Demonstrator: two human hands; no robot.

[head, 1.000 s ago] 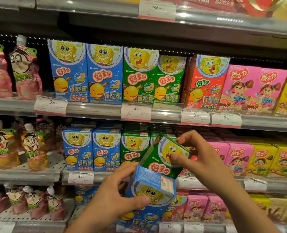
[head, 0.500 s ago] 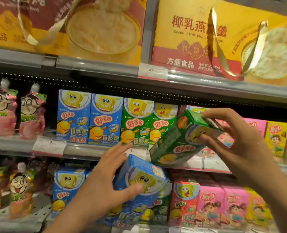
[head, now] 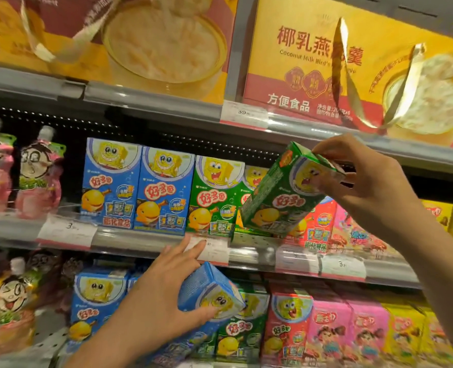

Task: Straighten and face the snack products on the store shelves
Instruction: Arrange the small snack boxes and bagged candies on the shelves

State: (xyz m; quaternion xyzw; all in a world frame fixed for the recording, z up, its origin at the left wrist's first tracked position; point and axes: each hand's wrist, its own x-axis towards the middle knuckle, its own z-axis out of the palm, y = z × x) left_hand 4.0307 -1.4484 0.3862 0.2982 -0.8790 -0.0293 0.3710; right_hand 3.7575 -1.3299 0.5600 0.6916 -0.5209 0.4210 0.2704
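1. While the right hand (head: 363, 181) pinches the top end of a green snack box (head: 286, 192), the box hangs tilted in the air in front of the middle shelf (head: 140, 241), just before the standing green and red boxes there.
2. Lower and nearer, the left hand (head: 161, 296) is clamped on a blue snack box (head: 209, 290), thumb under its front and fingers over the top; it sits tilted before the lower shelf's row.
3. Judging by the one-handed pinch grips, these cartons are light. They look like thin, stiff card that would dent at corners if squeezed, and the printed faces seem glossy and a bit slick.
4. Taking hold across the two narrow sides, near the middle, should give better control for setting one upright than a grip on the top flap.
5. Hard to make out: the slot behind the green box is covered by it, the price tags (head: 67, 231) are blurred, and the lower shelf's far depth is dark.
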